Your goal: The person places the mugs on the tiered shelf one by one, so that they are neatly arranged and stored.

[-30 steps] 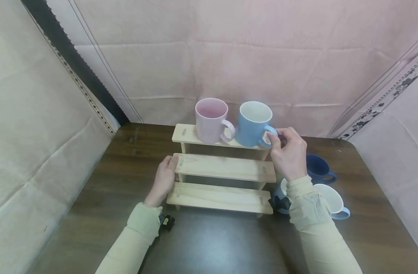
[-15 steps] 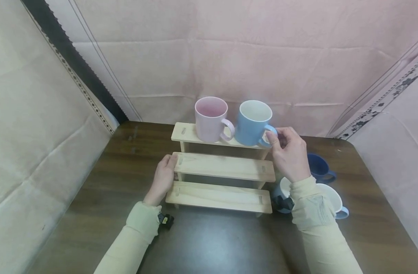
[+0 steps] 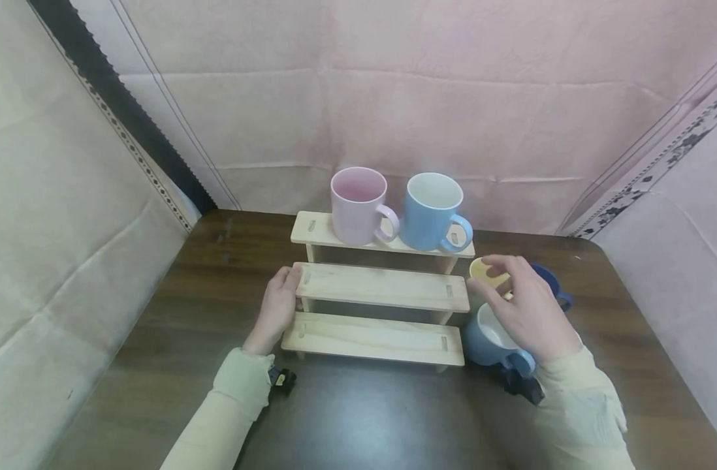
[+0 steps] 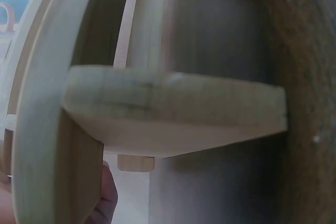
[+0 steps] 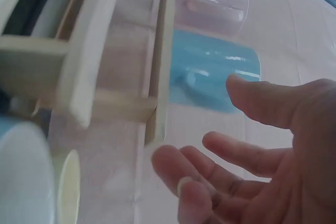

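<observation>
My left hand (image 3: 276,307) grips the left end of the middle board of a three-tier wooden rack (image 3: 382,287). In the left wrist view its fingertips (image 4: 107,190) show behind the wood. On the top tier stand a pale pink mug (image 3: 352,215) and a light blue mug (image 3: 426,219), side by side, handles to the right. My right hand (image 3: 531,307) holds nothing, fingers spread and slightly bent, above mugs on the table right of the rack. Nearest it are a yellow mug (image 3: 480,269) and a grey-blue mug (image 3: 482,346) with a white inside.
A dark blue mug (image 3: 549,277) is partly hidden behind the right hand. The rack's middle and bottom boards bear nothing. Pale cloth (image 3: 394,117) hangs behind the brown table (image 3: 176,365) and along both sides.
My right hand has let go of the light blue mug's handle and moved down toward the table mugs. The yellow mug has come into view. My left hand stays on the rack.
</observation>
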